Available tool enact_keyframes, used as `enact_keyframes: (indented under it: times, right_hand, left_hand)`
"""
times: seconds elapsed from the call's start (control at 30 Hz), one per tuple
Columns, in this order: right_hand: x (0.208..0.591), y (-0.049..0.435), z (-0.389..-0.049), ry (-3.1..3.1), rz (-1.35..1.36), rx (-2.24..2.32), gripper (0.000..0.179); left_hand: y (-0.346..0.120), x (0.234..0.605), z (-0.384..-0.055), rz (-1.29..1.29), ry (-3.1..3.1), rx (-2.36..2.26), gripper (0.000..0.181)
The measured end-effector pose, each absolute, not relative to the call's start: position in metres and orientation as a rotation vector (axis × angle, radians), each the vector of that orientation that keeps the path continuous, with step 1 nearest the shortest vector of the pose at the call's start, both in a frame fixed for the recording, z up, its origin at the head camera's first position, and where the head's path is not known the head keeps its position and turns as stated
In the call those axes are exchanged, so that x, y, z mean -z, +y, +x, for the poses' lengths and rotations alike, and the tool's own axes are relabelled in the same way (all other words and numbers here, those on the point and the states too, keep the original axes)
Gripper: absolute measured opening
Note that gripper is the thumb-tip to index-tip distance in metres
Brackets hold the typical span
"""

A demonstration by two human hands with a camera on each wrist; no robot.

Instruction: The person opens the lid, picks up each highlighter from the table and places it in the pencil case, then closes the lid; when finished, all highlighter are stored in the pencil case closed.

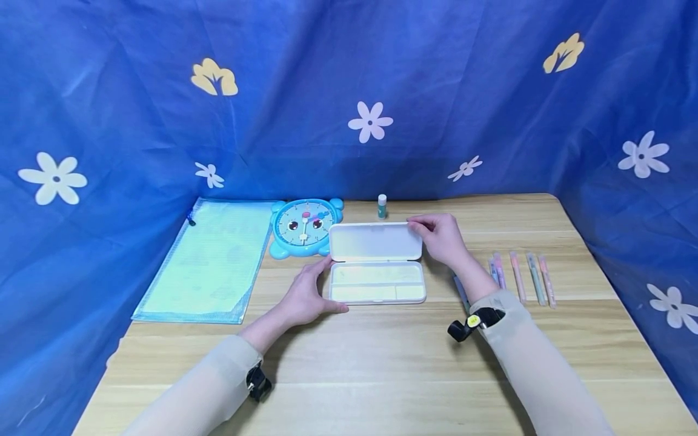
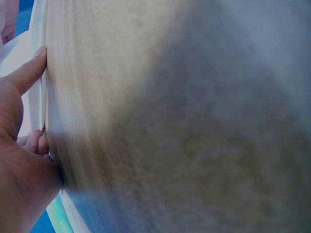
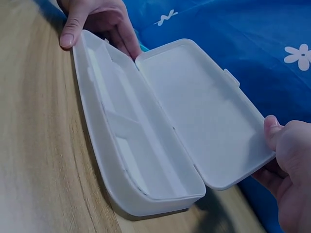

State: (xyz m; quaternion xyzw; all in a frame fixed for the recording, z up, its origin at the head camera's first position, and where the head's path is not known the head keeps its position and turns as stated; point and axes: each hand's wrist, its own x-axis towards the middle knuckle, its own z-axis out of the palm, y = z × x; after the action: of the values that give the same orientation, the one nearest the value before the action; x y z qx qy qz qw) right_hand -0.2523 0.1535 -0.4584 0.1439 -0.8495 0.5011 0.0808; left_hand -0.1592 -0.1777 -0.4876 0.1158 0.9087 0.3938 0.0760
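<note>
A white plastic pencil case (image 1: 362,275) stands open on the table, its hinged lid (image 1: 376,241) tilted up at the back. Inside, the divided tray shows several compartments with nothing in them. My left hand (image 1: 306,295) grips the left end of the base, thumb at the front edge and fingers at the back. In the right wrist view, my right hand (image 3: 297,162) pinches the outer corner of the lid (image 3: 199,107) between thumb and fingers. The left wrist view mostly shows blurred tabletop, with the left hand (image 2: 19,150) against the case's edge.
Left of the case lie a blue toy clock (image 1: 305,227) and a mesh zip folder (image 1: 204,260). Behind it stands a glue stick (image 1: 382,207). Several pastel pens (image 1: 518,277) lie at the right, partly behind the right forearm. A blue flowered cloth (image 1: 305,121) hangs around the table (image 1: 349,375).
</note>
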Motion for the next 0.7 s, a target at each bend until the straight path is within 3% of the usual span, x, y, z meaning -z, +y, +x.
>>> enact_keyframes:
  times: [0.7]
  right_hand:
    - [0.473,0.149,-0.266,-2.503,0.339,-1.606,0.018]
  left_hand:
    - [-0.178,0.488,-0.158,0.313,2.718,-1.171,0.131]
